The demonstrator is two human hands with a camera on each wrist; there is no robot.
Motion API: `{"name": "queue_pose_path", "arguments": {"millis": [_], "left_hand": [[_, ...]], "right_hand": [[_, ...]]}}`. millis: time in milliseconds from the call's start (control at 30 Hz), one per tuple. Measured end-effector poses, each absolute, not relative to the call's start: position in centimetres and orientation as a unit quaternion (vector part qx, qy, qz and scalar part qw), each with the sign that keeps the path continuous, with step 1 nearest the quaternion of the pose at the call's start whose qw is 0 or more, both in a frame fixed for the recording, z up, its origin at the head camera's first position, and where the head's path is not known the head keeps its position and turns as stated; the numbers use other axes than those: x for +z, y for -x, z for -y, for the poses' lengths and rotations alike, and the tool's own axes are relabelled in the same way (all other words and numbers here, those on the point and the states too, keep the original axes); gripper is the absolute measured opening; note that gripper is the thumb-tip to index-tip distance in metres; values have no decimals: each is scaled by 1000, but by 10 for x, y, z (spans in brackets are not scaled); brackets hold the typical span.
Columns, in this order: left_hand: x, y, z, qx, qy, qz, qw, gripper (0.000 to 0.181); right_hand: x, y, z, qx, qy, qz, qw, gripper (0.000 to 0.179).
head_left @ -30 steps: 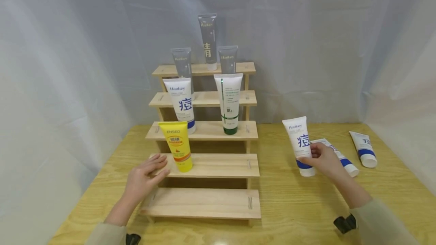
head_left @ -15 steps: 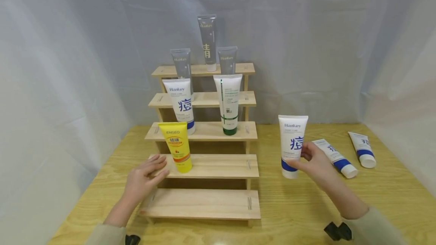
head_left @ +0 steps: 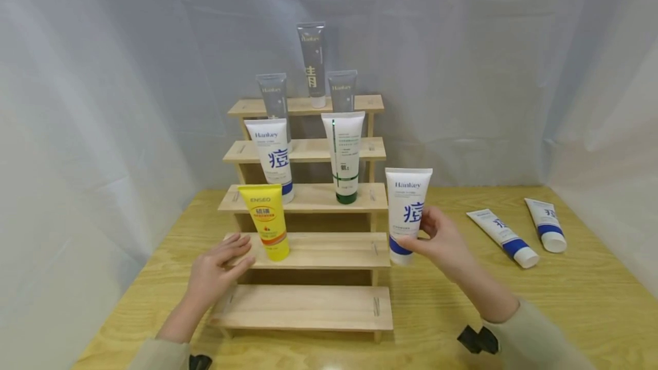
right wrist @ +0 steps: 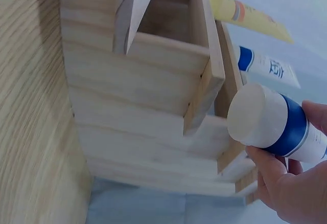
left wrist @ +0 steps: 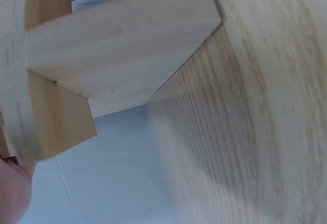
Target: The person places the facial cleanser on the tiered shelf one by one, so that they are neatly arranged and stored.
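My right hand pinches a white squeeze tube with a blue band between thumb and fingers, cap down. In the head view the tube stands upright at the right end of the wooden step rack's second step from the bottom. The right wrist view shows its white cap beside the rack's side. My left hand rests on the left end of that same step of the rack, fingers relaxed. A yellow tube stands on the step right by the left fingertips.
Higher steps carry a blue-banded white tube, a green-capped white tube and several grey tubes. Two more blue-banded tubes lie at the right on the wooden table, a nearer one and a farther one. A pale curtain hangs behind.
My right hand has carried the upright tube leftward from near the lying tubes to the rack's right end, its label turning more to the front. The left hand stays put.
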State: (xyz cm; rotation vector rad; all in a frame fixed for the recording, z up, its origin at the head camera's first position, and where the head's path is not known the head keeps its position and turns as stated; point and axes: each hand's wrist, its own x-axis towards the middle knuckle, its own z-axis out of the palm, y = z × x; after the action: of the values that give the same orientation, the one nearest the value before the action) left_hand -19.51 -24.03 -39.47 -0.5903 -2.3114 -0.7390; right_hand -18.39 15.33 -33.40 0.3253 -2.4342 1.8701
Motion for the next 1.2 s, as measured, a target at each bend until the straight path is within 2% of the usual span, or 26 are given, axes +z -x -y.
{"name": "queue_pose_path", "arguments": {"millis": [533, 1200], "left_hand": [[-394, 196, 240, -274, 218, 882, 314, 30], [-395, 194, 241, -275, 211, 886, 308, 29]], "right_hand": [[-341, 201, -101, 653, -117, 748, 23, 49], [-353, 209, -64, 671, -138, 725, 71, 42]]}}
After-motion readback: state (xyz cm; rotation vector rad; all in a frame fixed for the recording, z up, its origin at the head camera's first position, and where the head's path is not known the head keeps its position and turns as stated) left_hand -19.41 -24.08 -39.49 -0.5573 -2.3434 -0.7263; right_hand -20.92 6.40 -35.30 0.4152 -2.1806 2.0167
